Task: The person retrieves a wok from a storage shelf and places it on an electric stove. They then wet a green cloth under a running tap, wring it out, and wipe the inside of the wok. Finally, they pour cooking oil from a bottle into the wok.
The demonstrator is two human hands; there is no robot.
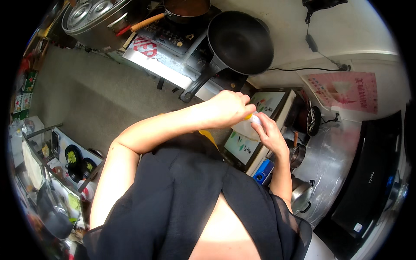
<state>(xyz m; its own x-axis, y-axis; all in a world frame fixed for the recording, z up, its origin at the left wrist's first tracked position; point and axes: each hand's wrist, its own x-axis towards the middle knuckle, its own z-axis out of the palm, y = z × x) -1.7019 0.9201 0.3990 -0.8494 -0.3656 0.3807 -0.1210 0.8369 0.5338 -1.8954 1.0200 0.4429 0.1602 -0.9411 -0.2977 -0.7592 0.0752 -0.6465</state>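
Observation:
In front of my chest, both hands meet at a small white container point(256, 119) with a yellow cap point(248, 116). My left hand point(232, 109) bends over the cap from above, its fingertips closed on it. The thumb and fingers of my right hand point(269, 131) grip the white part just below. My fingers hide much of the container, so its exact kind is unclear. A pale, rounded translucent shape point(245, 130) shows beneath the hands, over a cabinet with floral panels point(241, 148).
Ahead, a black wok point(240, 42) rests on the cooktop, its handle point(198, 86) jutting past the counter edge. A wooden-handled pan point(187, 7) and large steel pot point(97, 31) stand farther left. A lidded pot point(300, 195) is at right; bowls of chopped greens point(72, 157) sit left.

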